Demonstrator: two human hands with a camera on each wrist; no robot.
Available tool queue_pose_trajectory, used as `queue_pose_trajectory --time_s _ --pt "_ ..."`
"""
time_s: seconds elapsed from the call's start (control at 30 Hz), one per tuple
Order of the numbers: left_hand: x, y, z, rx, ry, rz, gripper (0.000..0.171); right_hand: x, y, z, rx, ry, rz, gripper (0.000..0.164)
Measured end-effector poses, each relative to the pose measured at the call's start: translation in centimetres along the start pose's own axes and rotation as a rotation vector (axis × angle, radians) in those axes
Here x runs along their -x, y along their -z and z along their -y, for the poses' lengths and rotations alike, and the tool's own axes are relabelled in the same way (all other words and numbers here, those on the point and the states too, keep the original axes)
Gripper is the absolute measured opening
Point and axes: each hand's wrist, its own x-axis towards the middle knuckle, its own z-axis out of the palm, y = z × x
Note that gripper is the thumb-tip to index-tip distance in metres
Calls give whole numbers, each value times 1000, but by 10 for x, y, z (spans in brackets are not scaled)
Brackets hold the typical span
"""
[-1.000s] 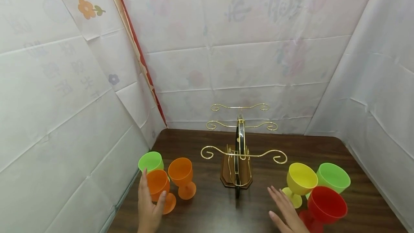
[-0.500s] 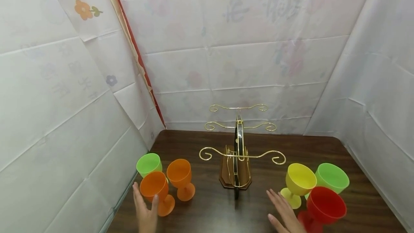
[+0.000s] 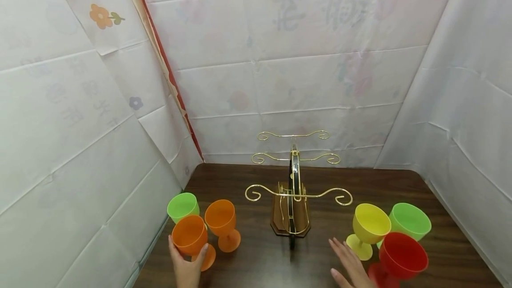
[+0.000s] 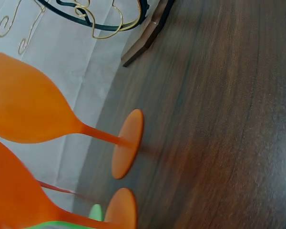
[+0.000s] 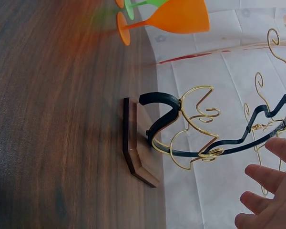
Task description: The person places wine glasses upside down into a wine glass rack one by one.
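My left hand (image 3: pixel 186 266) is around the bowl of the nearer orange goblet (image 3: pixel 190 236), fingers on its left side and thumb on its right. That goblet stands upright on the table. Just behind it are a second orange goblet (image 3: pixel 221 218) and a green goblet (image 3: pixel 183 207). My right hand (image 3: pixel 351 265) hovers with fingers spread, holding nothing, left of a yellow goblet (image 3: pixel 370 225) and a red goblet (image 3: pixel 402 258). In the left wrist view both orange goblets show, but no part of the hand does. The right wrist view shows the right hand's fingertips (image 3: pixel 333 242) apart from everything.
Between the hands stands a rack (image 3: pixel 294 190) with gold scroll arms and a brown wooden base. Another green goblet (image 3: pixel 412 220) is at the right, behind the red one. White sheeting (image 3: pixel 304 88) encloses the dark wooden table (image 3: pixel 264 261) at the back and sides.
My left hand has moved in around the nearer orange goblet, its fingers and thumb closing toward the bowl. The right hand has barely moved. The view has shifted slightly.
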Motion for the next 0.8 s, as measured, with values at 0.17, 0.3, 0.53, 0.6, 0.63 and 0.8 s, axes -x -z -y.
queue_pose_trajectory --time_s 0.17,0.3,0.53,0.6,0.63,0.8 --pt "-4 -4 7 13 48 -41 108 1 -3 0 -18 -30 3 56" --pt "-7 -6 10 7 76 -66 104 2 -8 -7 18 41 -44 58" --pt "-7 -4 7 55 64 -109 97 3 -11 -10 44 58 -62 56" --pt "-5 -2 3 93 46 -133 95 3 -9 -8 45 31 -49 54" --pt "-4 -1 0 116 38 -146 93 3 -8 -7 37 13 -39 54" --pt "2 5 -20 157 6 -181 92 3 -2 -1 -54 -103 22 51"
